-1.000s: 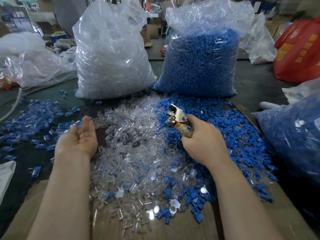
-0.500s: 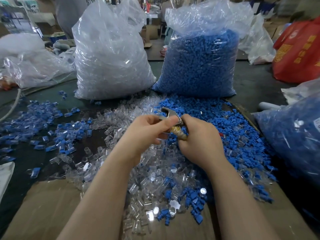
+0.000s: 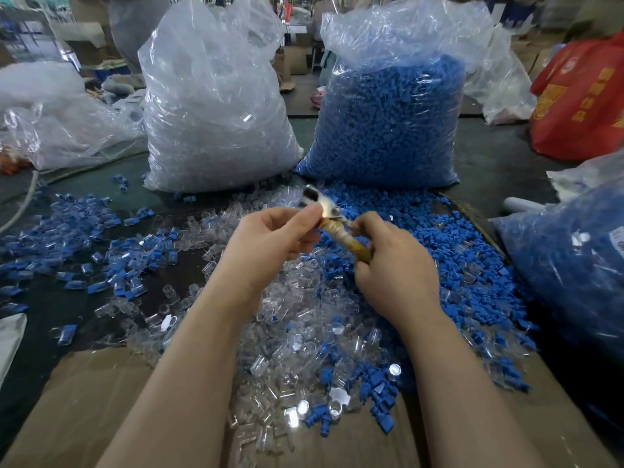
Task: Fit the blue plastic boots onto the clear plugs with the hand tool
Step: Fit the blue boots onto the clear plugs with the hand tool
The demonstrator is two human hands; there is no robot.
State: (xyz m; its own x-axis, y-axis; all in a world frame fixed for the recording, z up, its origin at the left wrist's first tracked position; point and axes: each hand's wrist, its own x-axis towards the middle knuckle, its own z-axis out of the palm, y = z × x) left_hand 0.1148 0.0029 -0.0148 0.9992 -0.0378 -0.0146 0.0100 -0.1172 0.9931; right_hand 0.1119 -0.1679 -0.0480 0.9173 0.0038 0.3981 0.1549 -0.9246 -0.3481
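Head view, items by size. Two tall bags stand at the back of the table [image 3: 489, 163]: clear bag [image 3: 216, 106], full of clear plugs; blue bag [image 3: 388, 119], full of blue boots, both open-topped. A third bag [image 3: 570, 265] of blue parts lies at right, partly cut off; a red bag [image 3: 584, 96] behind it, contents hidden. Cardboard [image 3: 84, 400] covers the near table edge.

Loose stock: clear plugs [image 3: 297, 332] heaped in the middle, blue boots [image 3: 439, 244] heaped to their right and touching them, fitted or mixed pieces [image 3: 67, 238] scattered left.

Tool [image 3: 341, 231]: metal head, wrapped handle, held above the heaps. Right hand [image 3: 395, 271] is clenched round the handle. Left hand [image 3: 270, 238] pinches at the head, thumb and forefinger closed there; whether a part sits between them I cannot tell, the head being blurred.

Handling, by judgement: plugs light, stiff, slick, likely to skid or crack if squeezed; take by the sides. Boots light, softer, easier to pinch.
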